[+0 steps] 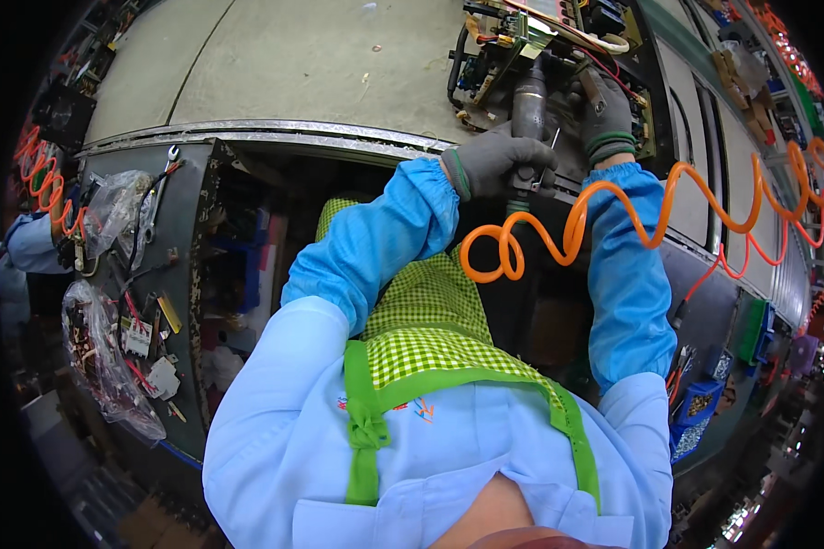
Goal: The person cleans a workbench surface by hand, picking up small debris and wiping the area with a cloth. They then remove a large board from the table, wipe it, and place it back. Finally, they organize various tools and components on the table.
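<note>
My left hand [496, 163], in a grey glove, is closed around the rear part of a grey air screwdriver [528, 108]. The tool points away from me, its tip among the parts of an open electronics unit [531, 38] at the far edge of the bench. An orange coiled air hose [577, 220] hangs close to the tool's rear end. Just right of the tool, my right hand [606, 112], also gloved, reaches into the unit with curled fingers. Whatever those fingers grip is hidden among the parts.
To the left, a grey side bench [178, 274] carries clear plastic bags [114, 366], a wrench [149, 215] and loose electrical parts. Blue bins [698, 403] with small hardware sit at the right. Another person's sleeve [35, 242] shows at the far left.
</note>
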Motion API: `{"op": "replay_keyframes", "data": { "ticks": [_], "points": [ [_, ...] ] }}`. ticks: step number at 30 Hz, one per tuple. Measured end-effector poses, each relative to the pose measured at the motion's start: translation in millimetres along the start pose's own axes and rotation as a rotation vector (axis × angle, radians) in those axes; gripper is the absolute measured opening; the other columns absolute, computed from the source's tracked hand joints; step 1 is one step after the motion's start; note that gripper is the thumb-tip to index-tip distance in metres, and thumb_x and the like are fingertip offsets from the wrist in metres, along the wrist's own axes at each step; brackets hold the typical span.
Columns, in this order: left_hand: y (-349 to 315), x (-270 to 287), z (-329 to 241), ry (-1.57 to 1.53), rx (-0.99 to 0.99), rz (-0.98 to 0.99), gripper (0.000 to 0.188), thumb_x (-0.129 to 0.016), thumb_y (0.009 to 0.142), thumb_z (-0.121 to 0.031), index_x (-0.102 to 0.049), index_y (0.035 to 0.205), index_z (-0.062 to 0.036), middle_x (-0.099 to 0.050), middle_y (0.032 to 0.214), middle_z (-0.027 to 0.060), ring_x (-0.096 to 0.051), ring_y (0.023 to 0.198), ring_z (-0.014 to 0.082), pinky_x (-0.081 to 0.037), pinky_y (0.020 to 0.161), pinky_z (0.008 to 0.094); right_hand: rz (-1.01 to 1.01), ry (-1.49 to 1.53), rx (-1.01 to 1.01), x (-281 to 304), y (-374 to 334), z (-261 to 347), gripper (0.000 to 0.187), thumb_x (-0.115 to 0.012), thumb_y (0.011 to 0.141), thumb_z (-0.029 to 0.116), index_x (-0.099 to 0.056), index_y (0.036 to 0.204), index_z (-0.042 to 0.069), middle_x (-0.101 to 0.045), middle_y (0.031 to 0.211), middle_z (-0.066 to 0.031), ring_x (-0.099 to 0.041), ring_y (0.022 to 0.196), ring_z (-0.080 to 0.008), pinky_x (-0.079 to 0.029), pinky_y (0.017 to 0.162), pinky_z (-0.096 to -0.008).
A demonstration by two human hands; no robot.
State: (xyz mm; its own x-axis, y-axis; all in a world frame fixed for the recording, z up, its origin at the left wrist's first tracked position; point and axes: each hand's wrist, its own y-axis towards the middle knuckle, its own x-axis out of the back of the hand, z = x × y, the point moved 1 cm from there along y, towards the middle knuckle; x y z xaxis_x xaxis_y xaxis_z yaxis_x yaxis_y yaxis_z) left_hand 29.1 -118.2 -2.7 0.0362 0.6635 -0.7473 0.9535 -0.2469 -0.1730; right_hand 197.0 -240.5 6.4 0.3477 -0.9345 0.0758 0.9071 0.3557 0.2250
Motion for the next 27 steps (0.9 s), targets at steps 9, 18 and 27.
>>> {"op": "replay_keyframes", "data": {
  "ticks": [9, 18, 27],
  "points": [
    [1.0, 3.2, 1.7, 0.013, -0.029, 0.002, 0.024, -0.066, 0.078, -0.006, -0.050, 0.096, -0.0018, -0.057, 0.073, 0.0076, -0.060, 0.062, 0.0164, -0.053, 0.059, 0.0310, -0.091, 0.113, -0.243, -7.4, -5.9, 11.9, 0.024, -0.057, 0.092, 0.027, -0.060, 0.097, 0.004, -0.064, 0.081, -0.0045, -0.061, 0.065, -0.0134, -0.050, 0.057, -0.0265],
    [11.2, 10.9, 8.8, 0.076, -0.049, 0.006, 0.033, -0.065, 0.078, -0.005, -0.045, 0.105, -0.0016, -0.059, 0.071, 0.0106, -0.056, 0.054, 0.0157, -0.050, 0.053, 0.0297, -0.040, 0.079, -0.147, -2.8, -1.8, 3.5, 0.026, -0.057, 0.092, 0.026, -0.062, 0.100, 0.003, -0.065, 0.081, -0.0052, -0.062, 0.067, -0.0126, -0.051, 0.061, -0.0249],
    [18.0, 8.0, 28.9, 0.004, -0.150, -0.013, 0.038, -0.065, 0.078, -0.005, -0.044, 0.110, -0.0031, -0.059, 0.084, 0.0103, -0.064, 0.073, 0.0209, -0.055, 0.064, 0.0325, 0.057, -0.426, -0.041, -3.1, -2.3, 10.6, 0.017, -0.057, 0.085, 0.017, -0.061, 0.094, 0.003, -0.064, 0.084, -0.0128, -0.063, 0.071, -0.0248, -0.052, 0.062, -0.0346]
  ]
}}
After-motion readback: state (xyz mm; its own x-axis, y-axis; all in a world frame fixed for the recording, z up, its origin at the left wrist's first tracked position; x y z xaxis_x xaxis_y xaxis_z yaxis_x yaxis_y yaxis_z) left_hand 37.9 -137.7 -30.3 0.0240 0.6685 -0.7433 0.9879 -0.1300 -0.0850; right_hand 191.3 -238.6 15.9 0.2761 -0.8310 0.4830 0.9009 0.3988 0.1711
